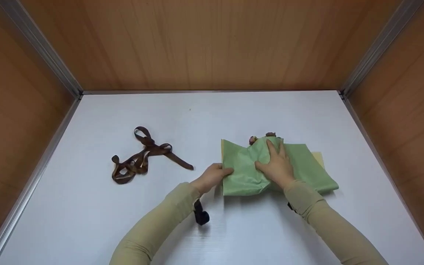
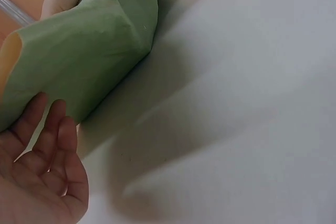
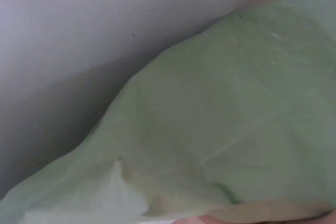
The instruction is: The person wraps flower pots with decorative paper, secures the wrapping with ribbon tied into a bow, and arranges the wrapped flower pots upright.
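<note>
Green wrapping paper (image 1: 243,178), with a yellow inner side, lies folded over a bunch of small dried flowers (image 1: 270,134), whose heads peek out at the top edge. My left hand (image 1: 211,177) pinches the paper's left edge, thumb on top and fingers beneath. In the left wrist view its fingers (image 2: 67,135) are bent beside the sheet. Spread across the front of the bundle, my right hand (image 1: 278,167) presses the paper down. The right wrist view is mostly filled by creased green paper (image 3: 226,114). The stems are hidden inside.
A brown ribbon (image 1: 155,149) lies in loose loops on the white tabletop (image 1: 153,110), left of the bundle. Wooden panels (image 1: 212,44) with metal edging enclose the table at the back and both sides.
</note>
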Demonstrator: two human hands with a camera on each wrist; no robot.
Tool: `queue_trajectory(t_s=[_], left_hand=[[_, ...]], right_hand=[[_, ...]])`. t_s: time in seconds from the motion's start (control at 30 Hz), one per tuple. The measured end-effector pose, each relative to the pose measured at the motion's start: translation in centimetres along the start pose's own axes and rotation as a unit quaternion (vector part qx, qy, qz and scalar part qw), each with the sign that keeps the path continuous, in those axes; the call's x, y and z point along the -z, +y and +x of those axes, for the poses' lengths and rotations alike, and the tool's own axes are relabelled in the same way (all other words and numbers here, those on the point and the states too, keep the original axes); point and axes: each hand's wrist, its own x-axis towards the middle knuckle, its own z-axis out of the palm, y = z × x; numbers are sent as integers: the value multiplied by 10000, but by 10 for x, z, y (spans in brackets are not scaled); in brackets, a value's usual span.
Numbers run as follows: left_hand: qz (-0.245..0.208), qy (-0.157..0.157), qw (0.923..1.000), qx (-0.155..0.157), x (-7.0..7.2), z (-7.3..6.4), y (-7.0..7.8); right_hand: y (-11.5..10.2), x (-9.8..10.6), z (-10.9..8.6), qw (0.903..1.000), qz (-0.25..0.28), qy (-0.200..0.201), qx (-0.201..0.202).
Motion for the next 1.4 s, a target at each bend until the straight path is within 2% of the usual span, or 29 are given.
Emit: queue_trajectory(t_s=[0.37, 0.5, 0.73, 0.83, 0.9, 1.03, 1.17, 1.27, 1.4], left_hand=[[-598, -163, 9980, -101, -7, 3, 7], [-1003, -331, 9943, -122, -11, 3, 9], [-1277, -550, 9897, -353, -16, 2, 9], [-1387, -583, 9880, -338, -16, 2, 10], [-1406, -577, 9880, -281, -15, 2, 9], [-1363, -550, 9891, 90, -10, 2, 8], [-990, -644, 9920, 439, -4, 0, 3], [-727, -727, 9936, 467, -3, -2, -2], [-646, -768, 9943, 369, -4, -3, -4]], right_hand=[[-1, 0, 2, 10000, 52, -51, -68], [0, 0, 1, 10000, 7, -46, -60], [-1, -1, 0, 9999, -81, 24, 89], [-2, -1, 0, 9999, -86, 35, 70], [-3, -1, 0, 9999, -95, 33, 45], [-3, -1, 1, 9999, -153, -2, -13], [-3, 0, 1, 9998, -206, -8, -60], [-3, 0, 1, 9998, -162, -7, -63], [-3, -1, 0, 9999, -119, -6, -40]])
